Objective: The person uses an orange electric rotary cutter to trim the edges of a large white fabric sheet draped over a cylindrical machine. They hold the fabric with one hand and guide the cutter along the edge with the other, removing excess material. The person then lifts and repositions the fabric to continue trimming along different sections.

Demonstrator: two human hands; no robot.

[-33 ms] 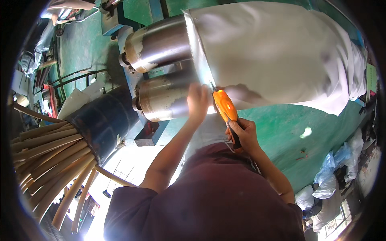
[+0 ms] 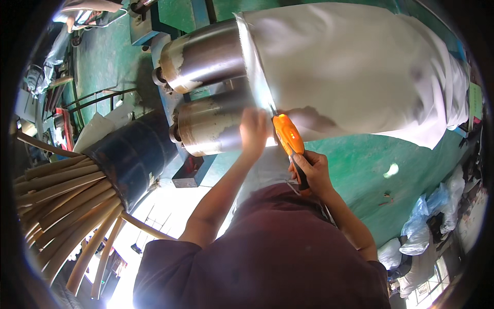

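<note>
Pale white fabric (image 2: 350, 67) is wrapped over two metal rollers, the far roller (image 2: 206, 54) and the near roller (image 2: 211, 123), whose left ends are bare. My right hand (image 2: 313, 172) is closed round the black grip of an orange-and-black handheld cutting tool (image 2: 288, 134). Its thin tip points away from me and meets the fabric near its left edge, beside a bright glare. Left of the tool, my left hand (image 2: 253, 131) is closed at the fabric's edge, over the near roller. Glare blurs its fingertips.
At the left, a dark blue drum (image 2: 136, 157) lies tilted with several long brown tubes (image 2: 72, 201) sticking out. A small open metal box (image 2: 193, 172) sits below the rollers' left ends. Plastic bags (image 2: 419, 221) are heaped at the lower right on the green floor (image 2: 355, 165).
</note>
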